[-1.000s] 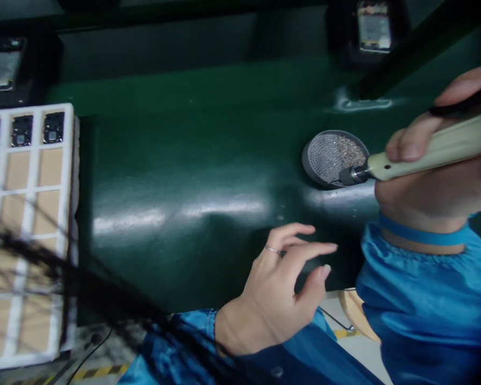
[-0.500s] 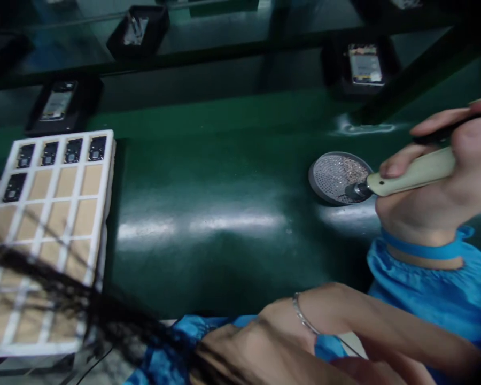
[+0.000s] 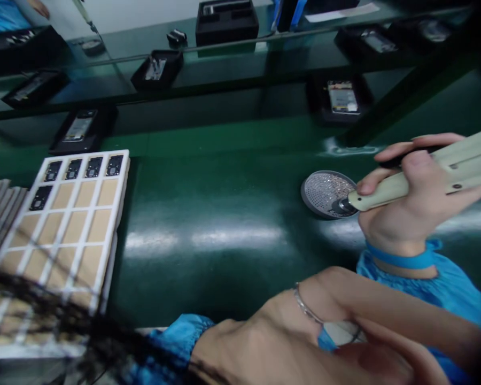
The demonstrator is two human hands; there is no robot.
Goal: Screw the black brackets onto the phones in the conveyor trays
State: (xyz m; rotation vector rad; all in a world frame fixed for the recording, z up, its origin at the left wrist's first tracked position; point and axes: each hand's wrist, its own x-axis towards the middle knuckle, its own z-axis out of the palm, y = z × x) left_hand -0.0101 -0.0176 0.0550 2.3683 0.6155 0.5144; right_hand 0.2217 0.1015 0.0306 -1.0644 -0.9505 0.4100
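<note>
Electric screwdriver point(image 3: 463, 162) fills my closed right hand point(image 3: 414, 214), nose over one screw dish point(image 3: 317, 197); left of the dish, five black circuit modules point(image 3: 93, 167). My half-curled left hand point(image 3: 292, 331) is nearer me; I can't tell its hold.

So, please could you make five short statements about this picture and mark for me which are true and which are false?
1. The right hand holds a pale green tool. True.
2. The tool's tip is over the white tray. False: it is over the round dish.
3. Four dark parts sit in the tray's far row. True.
4. The left hand lies on the tray. False: it is in the near foreground, apart from the tray.
5. The dish holds small glinting pieces. True.
</note>
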